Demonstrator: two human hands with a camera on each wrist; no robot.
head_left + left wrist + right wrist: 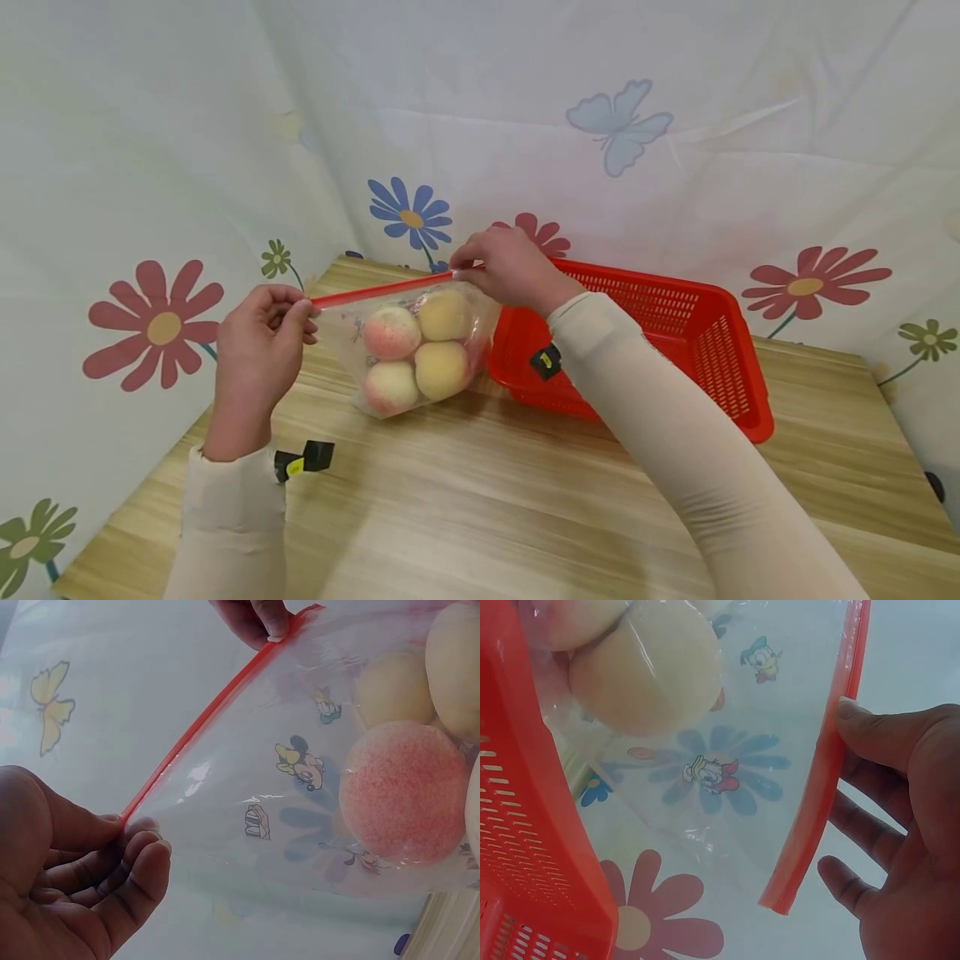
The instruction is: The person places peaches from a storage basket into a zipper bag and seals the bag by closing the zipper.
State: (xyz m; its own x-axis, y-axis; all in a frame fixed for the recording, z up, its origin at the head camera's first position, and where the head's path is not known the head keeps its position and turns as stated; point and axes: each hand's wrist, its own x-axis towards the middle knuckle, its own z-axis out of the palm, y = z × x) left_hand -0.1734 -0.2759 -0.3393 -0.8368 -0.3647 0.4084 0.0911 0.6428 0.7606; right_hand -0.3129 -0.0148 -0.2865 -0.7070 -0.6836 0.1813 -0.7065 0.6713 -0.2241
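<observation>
A clear zip bag [341, 337] with a red zip strip and small cartoon prints holds several peaches [442, 369], some yellow, some blushed pink. My left hand [258, 350] pinches the left end of the strip between thumb and fingers. Further along, near the right end, my right hand [517, 267] pinches the same strip. Between the two hands the strip is drawn straight, its edges together, and the peaches hang low in the bag. In the right wrist view the thumb of my right hand [900, 787] presses on the strip [817, 772], with a short end sticking out past it.
Right of the bag stands a red plastic basket [731, 367] with slotted walls, on a wood-grain table [465, 508]. My right forearm crosses over it. A white cloth [480, 100] printed with flowers and butterflies hangs behind the table and along its sides.
</observation>
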